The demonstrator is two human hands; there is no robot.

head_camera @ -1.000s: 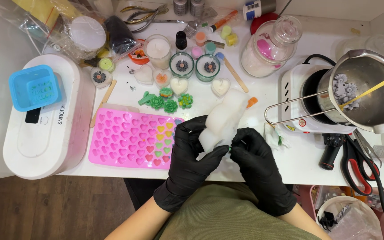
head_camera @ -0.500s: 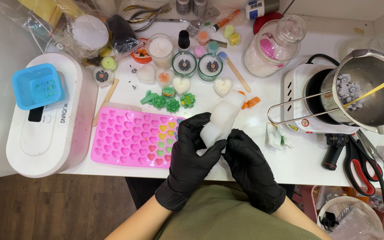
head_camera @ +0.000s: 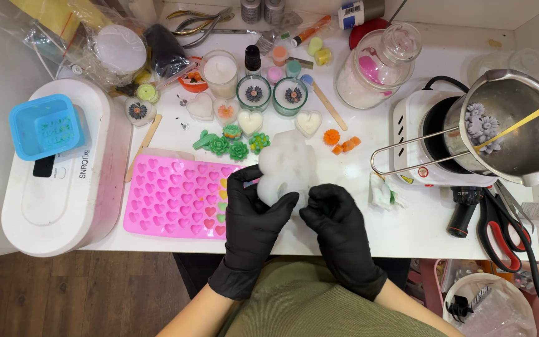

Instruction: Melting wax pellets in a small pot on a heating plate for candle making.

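Both gloved hands work a white silicone mold (head_camera: 287,165) above the pink heart tray (head_camera: 176,196): my L hand (head_camera: 254,215) grips its lower edge, R hand (head_camera: 335,218) pinches alongside; I judge demolding underway, next move needs gentle flexing.

You are viewing an evenly, brightly lit scene; light falls from above onto the white table (head_camera: 407,231), leaving only soft, short shadows. Glare shows on the steel pot (head_camera: 519,131) and glass jar (head_camera: 382,62). Focus is sharp throughout; edges bow slightly
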